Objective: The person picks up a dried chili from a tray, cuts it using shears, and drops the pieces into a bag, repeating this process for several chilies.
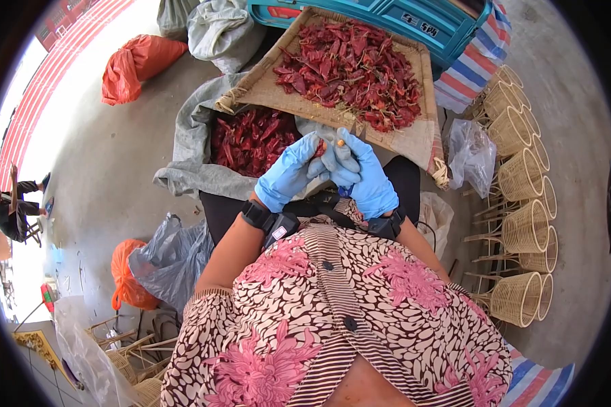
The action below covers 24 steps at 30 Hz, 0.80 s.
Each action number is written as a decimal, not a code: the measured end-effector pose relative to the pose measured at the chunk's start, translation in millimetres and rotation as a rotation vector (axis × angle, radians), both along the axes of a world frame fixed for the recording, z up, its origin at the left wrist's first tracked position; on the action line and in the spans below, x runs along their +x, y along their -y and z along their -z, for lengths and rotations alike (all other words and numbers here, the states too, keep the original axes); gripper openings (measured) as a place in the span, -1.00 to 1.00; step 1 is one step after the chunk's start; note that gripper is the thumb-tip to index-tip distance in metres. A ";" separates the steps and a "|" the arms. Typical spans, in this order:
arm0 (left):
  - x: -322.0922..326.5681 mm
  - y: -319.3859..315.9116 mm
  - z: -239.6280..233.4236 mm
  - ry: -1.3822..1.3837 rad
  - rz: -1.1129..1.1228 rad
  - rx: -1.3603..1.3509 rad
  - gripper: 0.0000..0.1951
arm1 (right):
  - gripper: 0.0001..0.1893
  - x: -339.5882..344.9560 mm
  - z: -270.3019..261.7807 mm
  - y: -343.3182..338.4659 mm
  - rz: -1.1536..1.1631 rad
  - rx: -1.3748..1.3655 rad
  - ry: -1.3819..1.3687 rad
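Both my hands wear light blue gloves and meet close together above my lap. My left hand [289, 172] pinches a small piece of dried red chili [320, 148] between thumb and fingers. My right hand [369, 175] is curled around a tool, apparently scissors [345, 192]; a dark blue handle shows below the fingers and grey pointed tips above them. A small orange-yellow bit [341, 143] is at its fingertips. Left of my hands, a grey-green woven sack [188, 135] lies open with dried red chilies [252, 140] inside. Beyond them, a shallow woven tray [265, 89] bears heaped chili pieces [351, 71].
A blue-green vehicle bed [387, 15] stands behind the tray. Wicker chairs [519, 175] line the right side, near a clear plastic bag [471, 152]. Orange bags [142, 63] and a grey-blue plastic bag [175, 262] lie left. A seated person [12, 208] is far left.
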<state>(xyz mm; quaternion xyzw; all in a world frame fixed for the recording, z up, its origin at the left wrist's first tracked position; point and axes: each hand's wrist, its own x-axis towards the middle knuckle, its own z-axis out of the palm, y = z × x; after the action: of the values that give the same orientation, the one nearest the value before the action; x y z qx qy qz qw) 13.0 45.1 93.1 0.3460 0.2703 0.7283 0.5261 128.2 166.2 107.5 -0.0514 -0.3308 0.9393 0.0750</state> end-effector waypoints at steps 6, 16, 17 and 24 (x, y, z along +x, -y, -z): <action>-24.9 2.3 14.2 -0.179 -0.296 -0.256 -0.67 | -0.72 21.6 -13.7 -37.5 0.368 0.687 0.461; -41.7 3.8 85.9 -1.219 -0.306 -0.640 -0.37 | -0.54 26.3 50.9 -74.4 0.205 1.688 0.946; -33.3 1.3 87.5 -1.583 -0.299 -0.672 -0.36 | -0.54 27.0 55.7 -73.0 0.206 1.687 0.950; -33.2 15.1 75.1 -1.508 -0.138 -0.885 -0.68 | -0.55 33.7 79.0 -76.2 0.154 1.870 0.925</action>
<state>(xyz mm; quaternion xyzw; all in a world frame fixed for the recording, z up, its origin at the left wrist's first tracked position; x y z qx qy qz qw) -20.2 30.0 18.0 0.4824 0.8240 0.1641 0.2477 161.8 242.4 28.5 -0.3483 -0.9178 0.1900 0.0105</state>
